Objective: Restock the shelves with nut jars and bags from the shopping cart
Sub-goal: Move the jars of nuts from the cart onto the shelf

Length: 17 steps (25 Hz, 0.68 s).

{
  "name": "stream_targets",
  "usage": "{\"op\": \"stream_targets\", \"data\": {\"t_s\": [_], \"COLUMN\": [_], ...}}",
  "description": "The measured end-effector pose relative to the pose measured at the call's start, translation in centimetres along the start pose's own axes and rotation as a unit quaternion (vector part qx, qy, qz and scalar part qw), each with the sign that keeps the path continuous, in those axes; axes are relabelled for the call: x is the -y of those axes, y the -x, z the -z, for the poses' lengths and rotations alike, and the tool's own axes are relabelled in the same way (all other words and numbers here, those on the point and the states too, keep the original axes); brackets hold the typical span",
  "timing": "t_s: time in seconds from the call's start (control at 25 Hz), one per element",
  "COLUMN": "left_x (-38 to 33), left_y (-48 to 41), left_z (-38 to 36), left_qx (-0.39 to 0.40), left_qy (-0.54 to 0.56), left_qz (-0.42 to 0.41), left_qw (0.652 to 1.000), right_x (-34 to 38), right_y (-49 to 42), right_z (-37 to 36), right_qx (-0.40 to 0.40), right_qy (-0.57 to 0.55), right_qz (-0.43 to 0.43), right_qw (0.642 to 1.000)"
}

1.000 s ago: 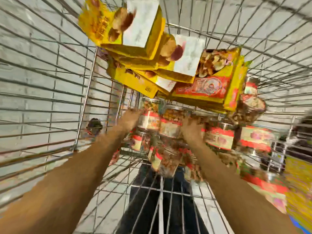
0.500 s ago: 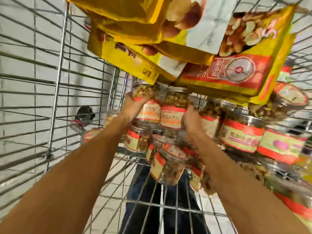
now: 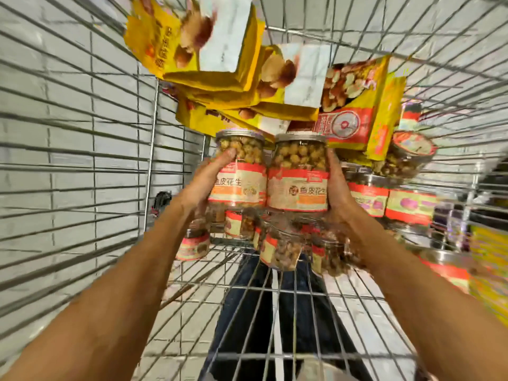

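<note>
Nut jars [image 3: 298, 160] clear, red-labelled, upright (silver-lidded).

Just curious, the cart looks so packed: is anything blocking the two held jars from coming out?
Nothing between hands and jars: the left hand grips the left jar, the right hand the right jar. Yellow bags crowd just beyond their lids; shelves aren't visible.

Left jar [image 3: 238, 176] beside right jar [image 3: 298, 177]; bags [image 3: 220, 81] behind, other jars [image 3: 279, 251] beneath; all in cart [image 3: 152, 138].

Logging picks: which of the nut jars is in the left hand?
The left jar of the two held upright side by side: the left hand grips it, while the right hand grips the right jar.
</note>
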<state>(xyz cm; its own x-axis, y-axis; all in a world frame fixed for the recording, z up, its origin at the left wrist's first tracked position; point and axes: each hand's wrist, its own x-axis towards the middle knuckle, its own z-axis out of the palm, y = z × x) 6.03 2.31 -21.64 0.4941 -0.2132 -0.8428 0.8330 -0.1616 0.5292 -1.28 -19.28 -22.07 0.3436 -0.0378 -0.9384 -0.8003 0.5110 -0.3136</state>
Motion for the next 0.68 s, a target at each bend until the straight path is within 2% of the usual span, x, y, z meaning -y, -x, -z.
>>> {"op": "stream_targets", "data": {"t_s": [0.2,0.28,0.4,0.52,0.68], "left_x": [-9.7,-12.0,-14.4,-15.4,-14.1], "left_y": [11.3,15.6,21.9,26.4,32.3], "left_z": [-3.3,-5.2,-9.2,-13.8,-22.2], "left_qx": [0.077,0.103,0.178,0.242,0.362], "left_qy": [0.008,0.005,-0.032,-0.065,-0.100], "left_qz": [-0.101,-0.131,-0.154,-0.174,-0.166], "left_qw": [0.992,0.986,0.971,0.952,0.912], "right_x": [5.1,6.0,5.8,4.3,-1.1], "right_y": [13.7,18.9,27.0,33.2,40.4], "right_z": [-0.5,0.4,3.4,6.9,13.4], "right_qx": [0.052,0.046,0.058,0.031,-0.035], "right_qy": [-0.062,-0.104,-0.155,-0.199,-0.329], "right_qz": [0.140,0.208,0.306,0.367,0.436], "right_qw": [0.987,0.971,0.938,0.908,0.837]}}
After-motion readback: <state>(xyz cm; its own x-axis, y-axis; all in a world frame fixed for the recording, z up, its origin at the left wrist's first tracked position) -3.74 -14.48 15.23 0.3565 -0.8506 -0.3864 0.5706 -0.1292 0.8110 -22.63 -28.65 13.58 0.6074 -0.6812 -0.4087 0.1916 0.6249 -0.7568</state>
